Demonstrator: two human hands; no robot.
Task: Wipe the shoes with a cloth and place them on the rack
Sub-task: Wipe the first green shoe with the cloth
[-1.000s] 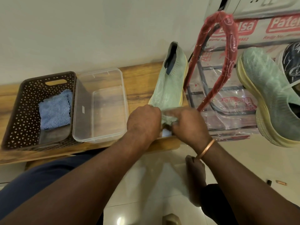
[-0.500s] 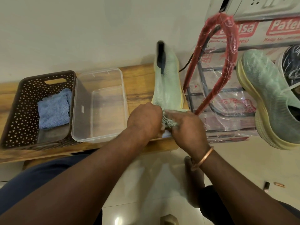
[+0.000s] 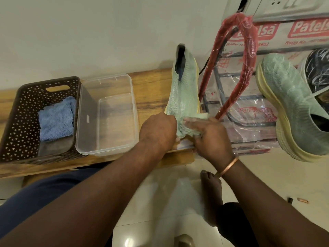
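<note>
You have the wooden bench [image 3: 151, 97] in front of you, with the plastic-wrapped shoe rack [image 3: 249, 56] just to its right. The mint-green knit shoe [image 3: 185, 93] lies on the bench's right end, heel toward the wall, showing its dark collar lining and pale yellow sole edge. Its mate [image 3: 292, 107] sits tilted on the rack. Your left hand [image 3: 157, 132] grips the toe end, and your right hand [image 3: 210, 138] bunches a pale green cloth [image 3: 188, 125] against the toe.
</note>
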